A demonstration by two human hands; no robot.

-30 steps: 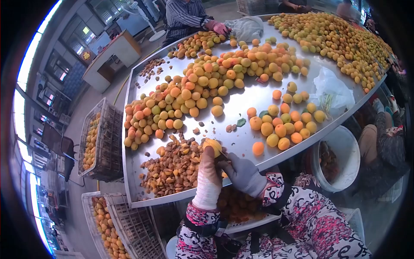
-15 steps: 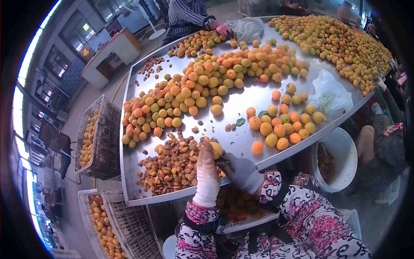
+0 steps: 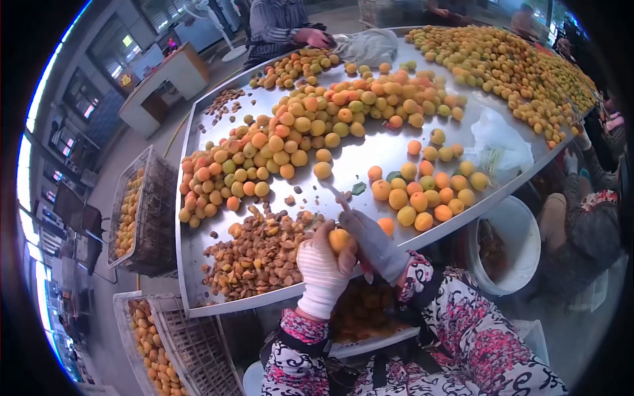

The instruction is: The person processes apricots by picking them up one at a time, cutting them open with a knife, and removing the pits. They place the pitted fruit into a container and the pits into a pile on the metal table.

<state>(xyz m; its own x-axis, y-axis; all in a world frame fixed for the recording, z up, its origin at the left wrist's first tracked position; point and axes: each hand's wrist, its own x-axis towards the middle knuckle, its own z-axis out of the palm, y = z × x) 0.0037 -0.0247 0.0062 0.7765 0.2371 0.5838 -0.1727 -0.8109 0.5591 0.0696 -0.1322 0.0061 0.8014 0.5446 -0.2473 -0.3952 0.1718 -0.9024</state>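
Note:
My left hand (image 3: 323, 267), in a white knit glove, is closed around a yellow-orange apricot (image 3: 339, 240) just above the table's near edge. My right hand (image 3: 373, 243), in a grey glove, grips a knife (image 3: 335, 191) with a reddish handle; its thin blade points away over the table, and the fingers hide part of the handle. Beside my left hand lies a heap of brown apricot pits (image 3: 257, 254). A small group of loose apricots (image 3: 432, 198) sits to the right of my hands, and a long pile of apricots (image 3: 284, 138) stretches across behind them.
The metal table (image 3: 370, 155) has a raised rim. A white bucket (image 3: 522, 251) stands at its right side; crates of apricots (image 3: 129, 211) stand at left. A plastic bag (image 3: 502, 138) lies near the right edge. Across the table another person's hand (image 3: 316, 37) is near a pale bag (image 3: 366, 46).
The apricot and my left hand have come slightly lower, toward me. My right hand has turned, so the knife blade now points away from the fruit. The co-worker's hand has shifted left.

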